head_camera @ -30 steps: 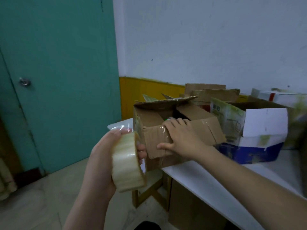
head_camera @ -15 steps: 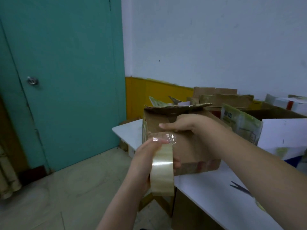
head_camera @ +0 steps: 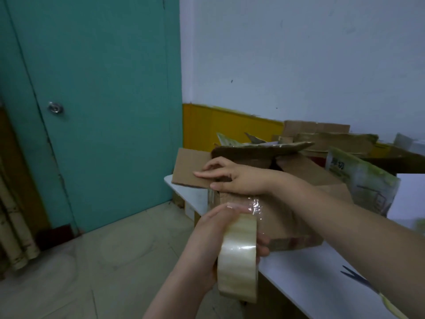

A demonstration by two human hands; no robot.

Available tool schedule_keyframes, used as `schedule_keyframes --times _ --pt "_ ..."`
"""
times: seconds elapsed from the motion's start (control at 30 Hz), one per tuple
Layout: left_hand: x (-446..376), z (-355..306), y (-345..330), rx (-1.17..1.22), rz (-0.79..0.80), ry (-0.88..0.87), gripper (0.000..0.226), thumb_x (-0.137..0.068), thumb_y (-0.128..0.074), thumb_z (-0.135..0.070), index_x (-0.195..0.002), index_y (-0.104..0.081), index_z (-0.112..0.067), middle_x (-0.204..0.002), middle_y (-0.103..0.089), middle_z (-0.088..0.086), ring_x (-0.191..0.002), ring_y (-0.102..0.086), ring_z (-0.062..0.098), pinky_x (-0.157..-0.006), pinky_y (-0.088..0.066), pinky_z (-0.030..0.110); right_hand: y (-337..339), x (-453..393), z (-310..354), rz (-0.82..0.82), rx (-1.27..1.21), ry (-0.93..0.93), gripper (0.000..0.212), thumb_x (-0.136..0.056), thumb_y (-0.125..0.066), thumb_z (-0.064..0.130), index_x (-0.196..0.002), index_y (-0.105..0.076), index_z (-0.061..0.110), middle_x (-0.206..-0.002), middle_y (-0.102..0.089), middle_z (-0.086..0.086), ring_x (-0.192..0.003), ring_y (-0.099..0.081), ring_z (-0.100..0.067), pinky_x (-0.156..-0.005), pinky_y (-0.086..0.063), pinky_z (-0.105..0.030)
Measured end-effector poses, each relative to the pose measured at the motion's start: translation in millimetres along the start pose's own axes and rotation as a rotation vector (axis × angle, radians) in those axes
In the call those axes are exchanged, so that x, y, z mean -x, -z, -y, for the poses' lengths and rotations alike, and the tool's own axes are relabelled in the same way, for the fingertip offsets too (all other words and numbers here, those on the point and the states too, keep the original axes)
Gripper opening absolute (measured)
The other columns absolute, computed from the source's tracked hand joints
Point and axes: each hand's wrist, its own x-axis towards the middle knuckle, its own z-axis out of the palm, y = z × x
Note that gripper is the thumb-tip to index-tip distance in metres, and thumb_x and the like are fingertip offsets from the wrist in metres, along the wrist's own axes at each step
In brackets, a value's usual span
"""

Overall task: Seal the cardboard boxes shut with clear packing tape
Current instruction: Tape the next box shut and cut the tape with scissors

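Observation:
A worn brown cardboard box (head_camera: 292,217) stands at the near left corner of the white table (head_camera: 305,277). My right hand (head_camera: 234,178) pinches its left flap (head_camera: 188,169), fingers on top and thumb under the edge, holding the flap out flat. My left hand (head_camera: 211,236) grips a roll of clear packing tape (head_camera: 239,256) just in front of the box's near side. A crinkled free end of tape (head_camera: 255,204) lies against that side.
More cardboard boxes (head_camera: 333,139) are stacked behind. A printed green-and-white box (head_camera: 365,180) stands to the right. Dark scissors (head_camera: 356,278) lie on the table at the right. A teal door (head_camera: 96,100) and the tiled floor (head_camera: 92,261) are to the left.
My right hand has gone from pressing the box top to pinching the left flap and folding it outward. The tape roll in my left hand has come up to the box's near side.

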Motion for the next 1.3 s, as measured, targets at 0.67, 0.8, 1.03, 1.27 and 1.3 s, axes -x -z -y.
schedule_keyframes --times 0.67,0.8,1.03,1.27,1.3 --pt "-21 -31 -20 -0.029 -0.223 -0.101 0.025 -0.078 -0.07 -0.019 -0.098 -0.074 -0.005 -0.102 -0.068 0.039 -0.07 -0.07 0.038 -0.061 -0.059 0.035 18 46 -10 -0.375 -0.243 -0.134 0.034 -0.098 -0.051 0.049 -0.106 -0.077 0.028 -0.112 -0.072 0.014 -0.107 -0.065 -0.005 -0.103 -0.049 -0.037" --pt "-20 -35 -23 -0.082 -0.232 -0.088 0.049 -0.055 -0.077 -0.035 -0.096 -0.076 -0.008 -0.103 -0.071 0.033 -0.095 -0.07 0.046 -0.087 -0.054 0.053 31 81 31 -0.313 -0.259 -0.178 0.04 -0.077 -0.067 0.062 -0.09 -0.078 0.026 -0.087 -0.075 0.008 -0.079 -0.068 -0.002 -0.075 -0.052 -0.019" --pt "-12 -37 -28 -0.165 -0.078 0.002 0.053 -0.072 -0.078 -0.035 -0.117 -0.065 -0.008 -0.105 -0.073 0.027 -0.092 -0.074 0.04 -0.075 -0.061 0.046 14 75 40 -0.565 -0.037 -0.24 0.014 -0.081 -0.08 0.032 -0.073 -0.073 0.023 -0.07 -0.07 0.008 -0.069 -0.064 -0.003 -0.065 -0.05 -0.021" --pt "-4 -16 -33 -0.261 -0.213 -0.09 0.05 -0.081 -0.067 -0.045 -0.126 -0.056 -0.027 -0.102 -0.077 0.014 -0.091 -0.075 0.034 -0.085 -0.06 0.053 13 52 27 -0.746 -0.066 -0.281 0.024 -0.086 -0.076 0.024 -0.067 -0.063 0.019 -0.062 -0.06 0.01 -0.055 -0.053 -0.001 -0.051 -0.037 -0.014" --pt "-1 -13 -35 -0.269 -0.221 -0.089 0.059 -0.071 -0.069 -0.052 -0.126 -0.056 -0.033 -0.103 -0.076 0.013 -0.092 -0.075 0.035 -0.087 -0.059 0.057 13 47 25 -0.785 -0.053 -0.289 0.025 -0.086 -0.076 0.023 -0.066 -0.061 0.019 -0.062 -0.059 0.009 -0.057 -0.052 -0.002 -0.052 -0.036 -0.016"
